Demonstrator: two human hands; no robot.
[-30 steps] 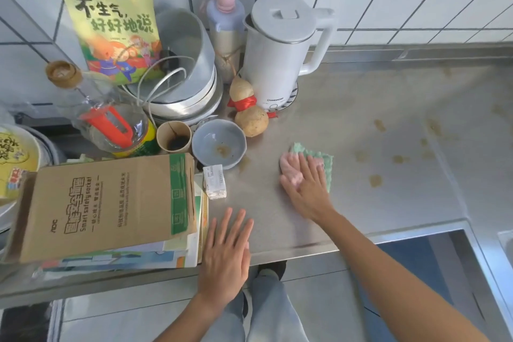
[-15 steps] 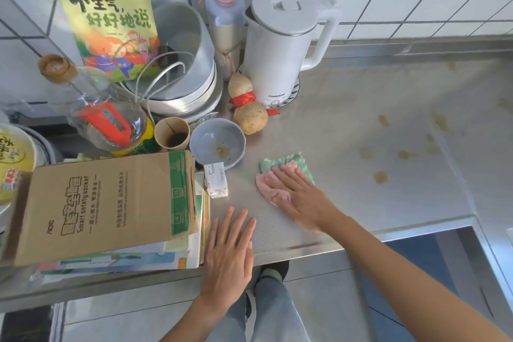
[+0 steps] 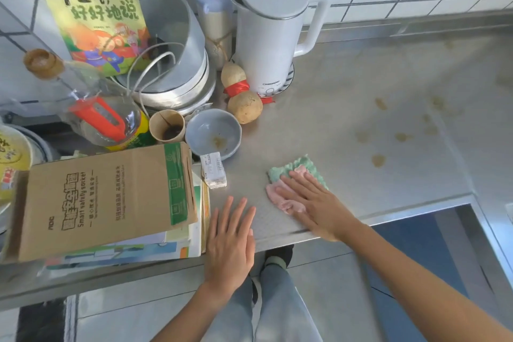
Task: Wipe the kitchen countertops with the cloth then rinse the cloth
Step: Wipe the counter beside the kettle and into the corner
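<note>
A green and pink cloth [image 3: 298,168] lies flat on the steel countertop [image 3: 347,108] near its front edge. My right hand [image 3: 313,201] presses on the cloth with straight fingers and covers much of it. My left hand [image 3: 230,236] rests flat on the counter's front edge, fingers spread, to the left of the cloth and holding nothing. Several brownish stains [image 3: 378,159] mark the counter to the right of the cloth.
A cardboard box [image 3: 105,197] on a stack of papers fills the left front. Behind stand a grey bowl [image 3: 213,133], a paper cup [image 3: 167,126], an oil bottle [image 3: 102,116], a gourd [image 3: 241,94], a white kettle [image 3: 273,28], stacked pots [image 3: 172,64]. A small white box [image 3: 213,171] lies beside the cardboard box.
My right hand slid the cloth left towards the bowl, then back right and nearer the front edge. My left hand has stayed in place.
</note>
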